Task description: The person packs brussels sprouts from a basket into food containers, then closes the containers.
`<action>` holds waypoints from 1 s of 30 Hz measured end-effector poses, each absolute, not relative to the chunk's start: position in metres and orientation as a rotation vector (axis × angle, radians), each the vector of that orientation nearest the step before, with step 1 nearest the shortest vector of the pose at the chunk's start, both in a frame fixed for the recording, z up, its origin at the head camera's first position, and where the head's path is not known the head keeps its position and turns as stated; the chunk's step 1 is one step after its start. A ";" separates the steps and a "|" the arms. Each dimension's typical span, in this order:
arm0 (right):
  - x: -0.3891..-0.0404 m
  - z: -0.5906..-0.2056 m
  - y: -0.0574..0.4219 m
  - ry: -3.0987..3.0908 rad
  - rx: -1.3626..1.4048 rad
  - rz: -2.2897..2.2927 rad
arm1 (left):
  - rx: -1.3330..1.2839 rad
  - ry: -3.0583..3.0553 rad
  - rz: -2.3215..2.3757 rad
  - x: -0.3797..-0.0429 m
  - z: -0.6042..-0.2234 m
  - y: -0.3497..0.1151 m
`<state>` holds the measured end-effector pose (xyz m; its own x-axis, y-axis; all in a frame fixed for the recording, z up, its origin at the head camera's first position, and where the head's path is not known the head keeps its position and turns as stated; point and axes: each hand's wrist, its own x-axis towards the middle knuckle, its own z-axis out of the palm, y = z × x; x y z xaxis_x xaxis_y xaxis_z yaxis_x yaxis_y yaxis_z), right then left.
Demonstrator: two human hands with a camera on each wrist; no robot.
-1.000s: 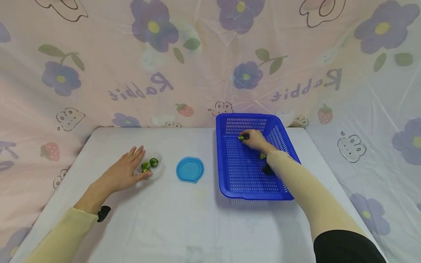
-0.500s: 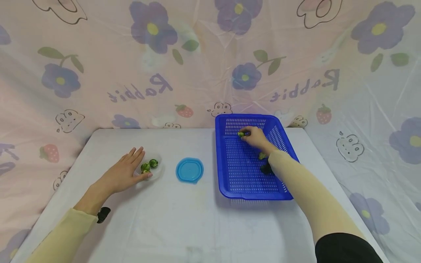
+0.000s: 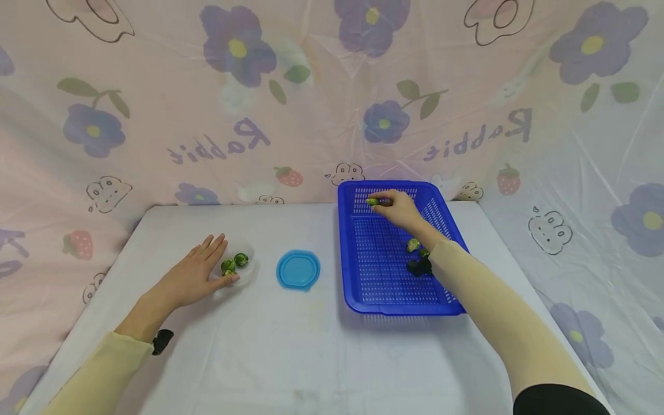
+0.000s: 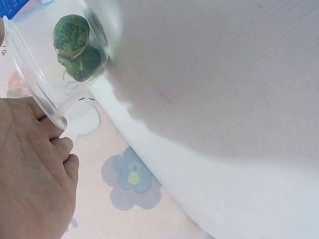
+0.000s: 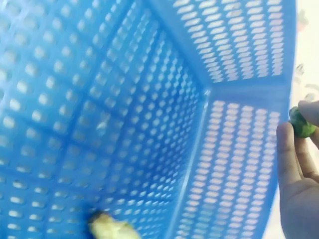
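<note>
My right hand pinches a Brussels sprout between thumb and fingertips, over the far end of the blue basket. In the right wrist view the held Brussels sprout shows at the right edge, level with the basket's rim. Straight-fingered, my left hand touches the rim of a clear plastic cup, its thumb lying along the near side. Several Brussels sprouts lie inside that cup. More Brussels sprouts lie in the basket, partly hidden by my right wrist.
A light-blue round lid lies flat between cup and basket. Both stand on a white-covered table. A patterned curtain hangs behind the table's far edge. A dark wrist device sits at my left cuff.
My right hand has risen and shifted slightly left with the Brussels sprout, uncovering more of those in the basket. My left hand stays at the cup.
</note>
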<state>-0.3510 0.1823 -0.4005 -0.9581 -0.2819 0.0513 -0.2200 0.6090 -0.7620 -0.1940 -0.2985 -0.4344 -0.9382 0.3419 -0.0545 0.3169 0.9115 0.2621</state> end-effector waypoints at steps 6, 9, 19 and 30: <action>-0.335 -0.383 0.164 2.718 -0.544 -1.342 | 0.511 2.974 0.384 -0.193 -0.436 -0.299; -0.326 -0.374 0.153 2.689 -0.602 -1.376 | 0.515 2.978 0.376 -0.194 -0.436 -0.300; -0.305 -0.354 0.116 2.577 -0.792 -1.458 | 0.517 2.984 0.380 -0.193 -0.436 -0.298; -0.281 -0.338 0.072 2.485 -1.023 -1.441 | 0.541 2.997 0.375 -0.192 -0.433 -0.297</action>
